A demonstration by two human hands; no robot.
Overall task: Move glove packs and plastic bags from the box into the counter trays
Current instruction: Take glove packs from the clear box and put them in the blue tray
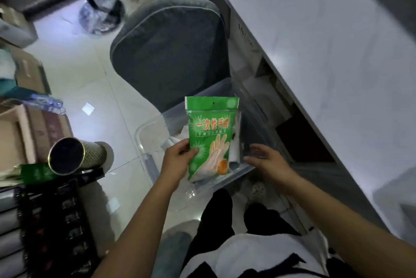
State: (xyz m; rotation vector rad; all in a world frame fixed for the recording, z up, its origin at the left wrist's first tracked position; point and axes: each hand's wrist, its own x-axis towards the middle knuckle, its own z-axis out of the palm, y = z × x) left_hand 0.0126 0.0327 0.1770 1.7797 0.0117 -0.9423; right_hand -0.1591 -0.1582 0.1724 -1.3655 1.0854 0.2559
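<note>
My left hand [177,160] grips a green glove pack [211,135] by its lower left edge and holds it upright above a clear plastic box [146,133] on the floor. Pale plastic bags [180,138] lie inside the box, partly hidden behind the pack. My right hand [267,160] hovers to the right of the pack over the box's near right side, fingers relaxed and holding nothing. The white counter [326,52] runs along the right; no trays show on it.
A grey cushioned chair [171,52] stands just beyond the box. Cardboard boxes [27,129], a gold-rimmed tube [74,156] and a dark rack [51,221] crowd the left. A mop [99,11] stands at the back. My legs [218,217] are below the box.
</note>
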